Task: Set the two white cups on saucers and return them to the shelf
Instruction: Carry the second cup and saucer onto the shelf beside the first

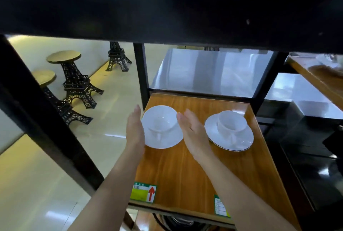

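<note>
Cups: both sit on saucers on the wooden shelf (185, 165). Left cup (160, 118) on its saucer (167, 140) is at about 10 o'clock on the board, near the back-left post. Right cup (232, 121) on the rimmed saucer (235, 142) is at about 2 o'clock, near the right edge. The sets stand apart, not touching.

Hands: left hand (135, 131) is flat and open, fingers straight, at 9 o'clock of the left saucer, against or just beside its rim; can't tell if there's contact. Right hand (193, 132) is open too, palm facing in, at 3 o'clock of the same saucer, between the two sets. Neither hand grips anything.

Step looks like final seating or release of the left set. To do it well:
- keep palms level, draw both hands straight toward 6 o'clock
- watch the right hand's back: the right saucer is just beside it
- don't nudge the left saucer toward 9 o'clock; the shelf edge is close
- cup handles point to 6 o'clock, so avoid snagging them.
</note>
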Available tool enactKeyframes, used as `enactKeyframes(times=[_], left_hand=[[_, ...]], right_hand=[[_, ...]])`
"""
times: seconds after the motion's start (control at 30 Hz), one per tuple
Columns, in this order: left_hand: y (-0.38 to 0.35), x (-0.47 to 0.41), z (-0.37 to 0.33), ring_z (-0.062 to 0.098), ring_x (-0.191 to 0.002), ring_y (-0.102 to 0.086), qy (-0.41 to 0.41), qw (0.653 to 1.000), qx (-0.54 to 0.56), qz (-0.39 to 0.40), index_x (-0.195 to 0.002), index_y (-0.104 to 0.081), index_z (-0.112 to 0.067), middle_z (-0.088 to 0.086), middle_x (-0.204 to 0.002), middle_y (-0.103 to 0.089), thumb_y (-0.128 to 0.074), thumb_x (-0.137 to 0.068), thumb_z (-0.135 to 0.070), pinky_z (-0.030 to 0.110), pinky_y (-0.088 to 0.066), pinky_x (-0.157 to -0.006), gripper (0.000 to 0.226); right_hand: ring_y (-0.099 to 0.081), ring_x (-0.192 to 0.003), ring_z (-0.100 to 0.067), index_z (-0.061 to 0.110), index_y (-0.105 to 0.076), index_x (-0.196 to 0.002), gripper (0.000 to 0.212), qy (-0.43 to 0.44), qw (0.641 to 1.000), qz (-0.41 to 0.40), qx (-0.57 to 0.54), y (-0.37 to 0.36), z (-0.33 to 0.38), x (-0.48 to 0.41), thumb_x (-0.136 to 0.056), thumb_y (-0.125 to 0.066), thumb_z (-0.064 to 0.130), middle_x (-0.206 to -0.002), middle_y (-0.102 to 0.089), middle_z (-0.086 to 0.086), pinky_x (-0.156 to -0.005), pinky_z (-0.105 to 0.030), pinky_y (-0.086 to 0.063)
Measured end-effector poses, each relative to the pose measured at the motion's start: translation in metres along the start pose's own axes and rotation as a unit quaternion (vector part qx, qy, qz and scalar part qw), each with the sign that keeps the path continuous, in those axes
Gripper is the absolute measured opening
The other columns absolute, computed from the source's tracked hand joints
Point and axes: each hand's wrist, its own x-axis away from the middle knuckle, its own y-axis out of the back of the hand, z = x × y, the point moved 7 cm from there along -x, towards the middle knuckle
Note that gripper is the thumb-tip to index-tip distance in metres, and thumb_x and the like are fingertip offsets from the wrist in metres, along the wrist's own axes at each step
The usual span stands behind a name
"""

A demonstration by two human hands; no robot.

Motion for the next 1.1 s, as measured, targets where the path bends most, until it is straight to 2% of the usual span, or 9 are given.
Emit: enactKeyframes(times=[0.1, 0.37, 0.5, 0.6, 0.7, 0.83, 0.93, 1.0, 1.1], left_hand=[[-0.001, 0.010, 0.006, 0.018, -0.113, -0.055, 0.019, 0.998, 0.007, 0.057, -0.129, -0.055, -0.014, -0.003, -0.124, -0.057, -0.033, -0.092, -0.060, 0.031, -0.042, -0.087, 0.063], [0.001, 0.000, 0.017, 0.027, -0.116, -0.058, 0.010, 0.996, -0.049, 0.075, -0.128, -0.058, -0.031, 0.005, -0.127, -0.062, -0.034, -0.045, -0.097, 0.051, -0.040, -0.106, 0.108], [-0.001, -0.003, 0.020, 0.028, -0.122, -0.053, 0.014, 0.994, -0.060, 0.092, -0.128, -0.055, -0.037, 0.003, -0.133, -0.059, -0.033, -0.039, -0.101, 0.053, -0.035, -0.109, 0.112], [0.010, -0.004, 0.015, 0.027, -0.129, -0.046, 0.017, 0.998, -0.043, 0.033, -0.120, -0.052, -0.038, 0.002, -0.137, -0.054, -0.037, -0.059, -0.086, 0.053, -0.029, -0.112, 0.079], [0.028, -0.014, 0.019, 0.027, -0.130, -0.042, 0.010, 0.995, -0.091, -0.049, -0.133, -0.047, -0.023, 0.003, -0.136, -0.052, -0.044, -0.077, -0.061, 0.052, -0.029, -0.112, 0.068], [0.036, -0.015, 0.026, 0.032, -0.122, -0.047, 0.000, 0.976, -0.211, -0.059, -0.136, -0.043, -0.016, -0.001, -0.100, -0.051, -0.052, -0.092, -0.035, 0.052, -0.027, -0.112, 0.049], [0.033, -0.014, 0.026, 0.028, -0.109, -0.053, -0.020, 0.965, -0.260, -0.036, -0.132, -0.048, -0.017, -0.003, -0.095, -0.053, -0.052, -0.093, -0.024, 0.050, -0.026, -0.111, 0.040], [0.033, -0.014, 0.025, 0.025, -0.099, -0.053, -0.028, 0.962, -0.269, -0.037, -0.125, -0.054, -0.019, -0.002, -0.094, -0.056, -0.051, -0.092, -0.018, 0.049, -0.028, -0.109, 0.032], [0.033, -0.012, 0.024, 0.027, -0.108, -0.054, -0.040, 0.961, -0.269, -0.040, -0.122, -0.059, -0.021, 0.003, -0.109, -0.063, -0.050, -0.094, -0.021, 0.047, -0.025, -0.108, 0.029]], right_hand=[[-0.030, -0.142, -0.019, 0.023, -0.021, -0.150, 0.068, -0.033, 0.998, 0.055, -0.021, -0.019, -0.005, 0.001, -0.092, -0.034, 0.056, -0.155, -0.030, 0.002, -0.110, -0.035, -0.030], [-0.033, -0.139, -0.018, 0.025, -0.024, -0.148, 0.059, -0.037, 0.997, 0.061, -0.039, -0.027, -0.004, 0.002, -0.095, -0.035, 0.048, -0.152, -0.035, 0.003, -0.094, -0.022, -0.031], [-0.034, -0.139, -0.019, 0.022, -0.025, -0.148, 0.069, -0.046, 0.997, 0.041, -0.035, -0.027, -0.010, 0.000, -0.091, -0.038, 0.058, -0.151, -0.035, 0.002, -0.104, -0.031, -0.035], [-0.046, -0.117, -0.010, 0.018, -0.037, -0.140, 0.059, -0.048, 0.997, -0.062, -0.010, -0.010, -0.013, 0.001, -0.092, -0.042, 0.052, -0.133, -0.049, 0.003, -0.088, -0.025, -0.041], [-0.051, -0.098, -0.013, 0.012, -0.041, -0.134, 0.048, -0.089, 0.986, -0.140, 0.028, 0.007, -0.021, 0.003, -0.094, -0.046, 0.039, -0.117, -0.055, -0.002, -0.078, -0.025, -0.041], [-0.060, -0.099, -0.023, 0.011, -0.041, -0.135, 0.050, -0.166, 0.981, -0.095, 0.040, 0.001, -0.040, 0.003, -0.092, -0.052, 0.034, -0.123, -0.059, -0.011, -0.079, -0.032, -0.051], [-0.055, -0.070, -0.010, 0.013, -0.041, -0.135, 0.051, -0.187, 0.980, -0.064, 0.031, -0.007, -0.045, 0.004, -0.090, -0.057, 0.032, -0.117, -0.062, -0.013, -0.055, -0.019, -0.042], [-0.055, -0.069, -0.009, 0.013, -0.043, -0.133, 0.049, -0.184, 0.981, -0.057, 0.031, -0.010, -0.046, 0.003, -0.089, -0.059, 0.029, -0.116, -0.062, -0.011, -0.051, -0.017, -0.038], [-0.059, -0.073, -0.011, 0.014, -0.049, -0.125, 0.040, -0.176, 0.982, -0.055, 0.035, -0.012, -0.046, 0.001, -0.088, -0.060, 0.021, -0.111, -0.063, -0.009, -0.052, -0.016, -0.039]])
